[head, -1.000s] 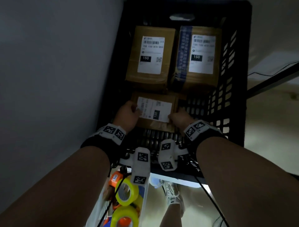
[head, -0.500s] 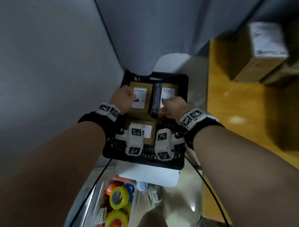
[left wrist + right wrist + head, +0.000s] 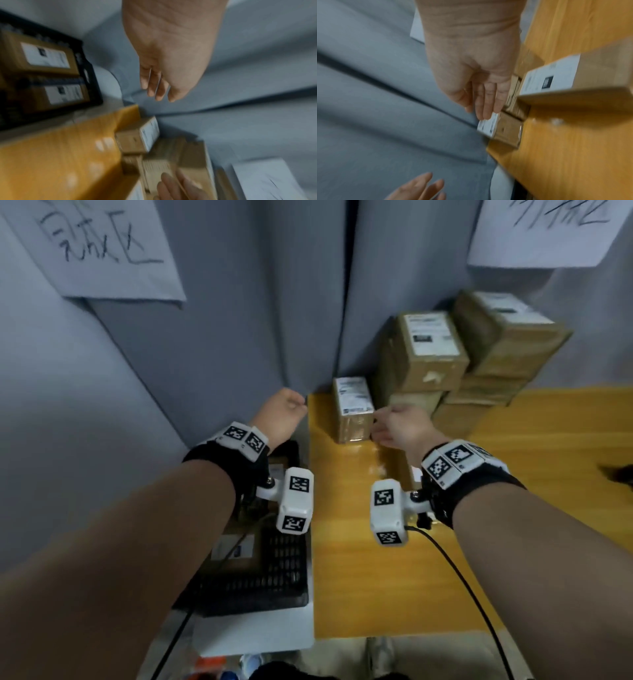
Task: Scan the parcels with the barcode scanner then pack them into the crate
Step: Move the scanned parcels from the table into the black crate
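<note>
A small brown parcel (image 3: 354,409) with a white label stands at the far left corner of the yellow table (image 3: 359,570). My left hand (image 3: 286,413) hovers just left of it, off the table's edge, fingers straight and empty (image 3: 158,82). My right hand (image 3: 399,423) is at the parcel's right side, also empty, its fingertips (image 3: 488,108) by the label edge (image 3: 488,125); contact cannot be told. The black crate (image 3: 284,563) sits low at the left with labelled parcels (image 3: 44,55) inside. I see no scanner that I can make out.
A stack of larger brown parcels (image 3: 431,350) stands against the grey curtain (image 3: 257,320) at the table's back. A dark object (image 3: 618,474) is cut off at the table's right edge. Two handwritten paper signs hang on the curtain. Cables trail from both wrists.
Both hands let go of the parcel in the crate, rose out of it and swung right and forward to the small parcel on the table. The head view lifted from crate to table.
</note>
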Action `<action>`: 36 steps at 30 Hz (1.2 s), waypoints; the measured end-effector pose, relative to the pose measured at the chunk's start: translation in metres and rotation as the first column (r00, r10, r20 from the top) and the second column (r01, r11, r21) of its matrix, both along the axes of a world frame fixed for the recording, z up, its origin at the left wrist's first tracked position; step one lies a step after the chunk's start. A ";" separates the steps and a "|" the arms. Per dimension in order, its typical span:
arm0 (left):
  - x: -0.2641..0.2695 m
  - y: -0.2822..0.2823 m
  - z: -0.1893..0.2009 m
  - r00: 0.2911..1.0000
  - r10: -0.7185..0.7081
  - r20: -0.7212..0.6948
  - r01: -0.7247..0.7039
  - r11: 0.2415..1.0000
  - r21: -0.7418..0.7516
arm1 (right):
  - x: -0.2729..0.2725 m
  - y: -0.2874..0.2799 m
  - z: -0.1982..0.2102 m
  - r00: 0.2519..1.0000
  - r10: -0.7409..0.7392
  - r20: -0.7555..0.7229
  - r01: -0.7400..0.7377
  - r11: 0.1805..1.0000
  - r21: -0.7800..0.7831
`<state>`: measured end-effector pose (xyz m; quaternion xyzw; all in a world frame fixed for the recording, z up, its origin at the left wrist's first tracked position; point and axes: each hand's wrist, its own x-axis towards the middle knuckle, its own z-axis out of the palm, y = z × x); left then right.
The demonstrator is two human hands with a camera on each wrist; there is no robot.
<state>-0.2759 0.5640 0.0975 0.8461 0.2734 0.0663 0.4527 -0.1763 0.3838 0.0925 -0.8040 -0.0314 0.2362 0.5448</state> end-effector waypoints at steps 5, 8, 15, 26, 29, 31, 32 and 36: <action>0.043 -0.052 0.016 0.999 -0.038 0.032 0.039 0.999 -0.035 | 0.044 -0.081 0.020 0.994 -0.084 0.066 0.086 0.996 -0.034; 0.069 -0.078 0.025 0.999 -0.043 0.029 0.045 0.998 -0.052 | 0.072 -0.112 0.031 0.987 -0.141 0.076 0.142 0.990 -0.003; 0.131 -0.124 0.034 0.992 0.024 -0.121 -0.055 0.962 -0.267 | 0.122 -0.132 0.018 0.994 -0.106 -0.009 0.105 0.990 -0.096; 0.198 -0.125 0.010 0.968 0.164 -0.191 -0.251 0.700 -0.669 | 0.160 -0.130 0.001 0.998 -0.012 -0.057 0.005 0.992 -0.130; 0.195 -0.131 0.019 0.963 0.199 -0.182 -0.270 0.696 -0.666 | 0.160 -0.131 -0.006 0.998 0.016 -0.055 -0.023 0.991 -0.128; 0.191 -0.133 0.020 0.955 0.210 -0.209 -0.296 0.676 -0.675 | 0.158 -0.131 -0.012 0.998 0.023 -0.054 -0.029 0.992 -0.121; 0.188 -0.132 0.020 0.951 0.216 -0.222 -0.310 0.660 -0.685 | 0.157 -0.131 -0.015 0.998 0.020 -0.054 -0.026 0.994 -0.110; 0.181 -0.125 0.009 0.962 0.201 -0.186 -0.273 0.659 -0.701 | 0.147 -0.132 -0.021 0.998 -0.010 -0.058 0.006 0.997 -0.073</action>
